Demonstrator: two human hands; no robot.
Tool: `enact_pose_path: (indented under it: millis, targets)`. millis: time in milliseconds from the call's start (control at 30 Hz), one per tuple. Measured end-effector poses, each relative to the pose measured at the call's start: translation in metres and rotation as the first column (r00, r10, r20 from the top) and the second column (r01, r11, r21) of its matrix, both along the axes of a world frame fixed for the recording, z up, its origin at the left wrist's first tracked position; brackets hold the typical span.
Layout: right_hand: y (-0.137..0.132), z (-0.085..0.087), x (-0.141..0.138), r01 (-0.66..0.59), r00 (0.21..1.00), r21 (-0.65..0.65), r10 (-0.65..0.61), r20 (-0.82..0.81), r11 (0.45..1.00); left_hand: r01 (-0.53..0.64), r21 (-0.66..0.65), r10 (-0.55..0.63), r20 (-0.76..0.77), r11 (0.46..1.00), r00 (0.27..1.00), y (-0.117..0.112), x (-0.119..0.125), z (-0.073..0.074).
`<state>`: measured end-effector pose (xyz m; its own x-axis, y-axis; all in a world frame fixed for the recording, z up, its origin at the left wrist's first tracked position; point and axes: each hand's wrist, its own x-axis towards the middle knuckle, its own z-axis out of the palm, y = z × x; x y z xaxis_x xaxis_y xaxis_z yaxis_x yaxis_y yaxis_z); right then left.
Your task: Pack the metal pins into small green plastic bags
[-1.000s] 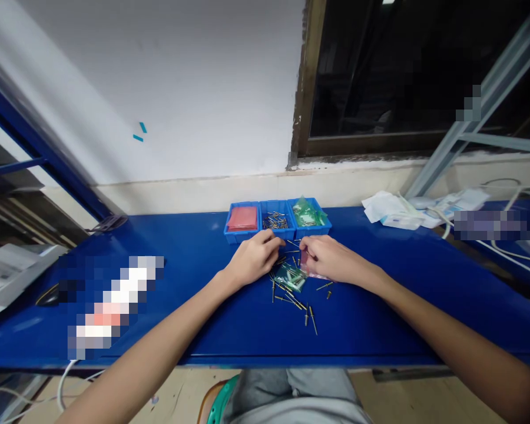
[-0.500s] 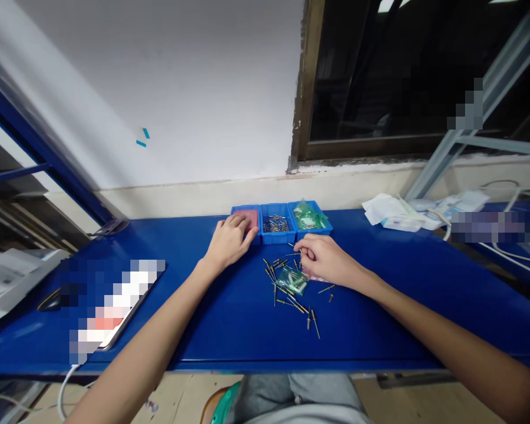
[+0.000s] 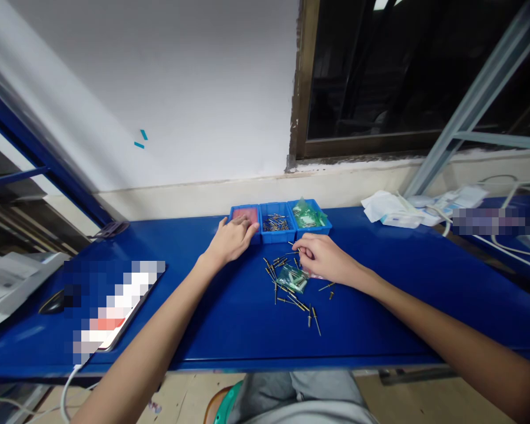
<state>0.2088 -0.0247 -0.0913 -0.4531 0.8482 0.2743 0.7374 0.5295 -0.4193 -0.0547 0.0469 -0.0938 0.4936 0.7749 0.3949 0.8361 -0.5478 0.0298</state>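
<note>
Three small blue bins stand in a row at the back of the blue table (image 3: 229, 318). My left hand (image 3: 231, 240) rests on the left bin (image 3: 244, 211), its fingers over the pink bags inside. The middle bin (image 3: 276, 223) holds loose metal pins, the right bin (image 3: 310, 215) green bags. My right hand (image 3: 321, 258) lies on the table in front of the bins, fingers pinched at a thin pin among the scattered pins (image 3: 291, 297). A small green bag (image 3: 292, 278) with pins lies just left of that hand.
A blurred flat item (image 3: 110, 306) lies at the left with a white cable hanging off the table edge. White papers and packets (image 3: 393, 210) and cables sit at the right rear. A wall and dark window rise behind the table.
My left hand moved from the pins in front of the middle bin to the left bin with pink bags. The right hand stayed over the scattered pins.
</note>
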Motion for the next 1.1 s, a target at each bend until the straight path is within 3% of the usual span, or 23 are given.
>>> enact_pose_path:
  millis: [200,367,467,600,767,867,967,1100]
  targets:
    - [0.000,-0.002,0.000,0.011,1.000,-0.028,-0.011,-0.008,1.000,-0.035,-0.069,0.031,-0.063,0.997,0.998,0.030,-0.002,0.011]
    - [0.004,-0.004,0.001,0.021,0.993,-0.007,-0.022,-0.115,1.000,-0.082,-0.095,0.082,-0.010,0.992,0.997,0.040,-0.002,0.008]
    - [0.007,-0.004,-0.001,-0.008,0.952,-0.168,-0.044,-0.304,0.986,-0.050,-0.099,0.052,0.019,0.994,0.998,0.042,-0.003,0.004]
    - [0.012,0.002,-0.006,-0.123,0.828,-0.390,-0.122,-0.547,0.912,-0.002,-0.084,0.006,0.051,0.996,0.999,0.041,-0.004,0.007]
    - [0.015,0.007,-0.016,-0.125,0.704,-0.380,-0.188,-0.685,0.916,0.092,0.066,-0.106,0.257,0.994,0.961,0.008,0.005,0.023]
    - [0.012,0.004,-0.020,-0.088,0.641,-0.328,-0.199,-0.741,0.940,0.242,0.016,-0.237,0.285,0.970,0.929,-0.025,0.021,0.027]
    - [0.007,-0.001,-0.022,-0.077,0.624,-0.305,-0.192,-0.757,0.949,0.321,-0.032,-0.302,0.261,0.947,0.917,-0.048,0.038,0.021]
    - [0.004,-0.005,-0.021,-0.093,0.635,-0.283,-0.162,-0.755,0.955,0.352,-0.065,-0.317,0.309,0.934,0.897,-0.053,0.047,0.008]
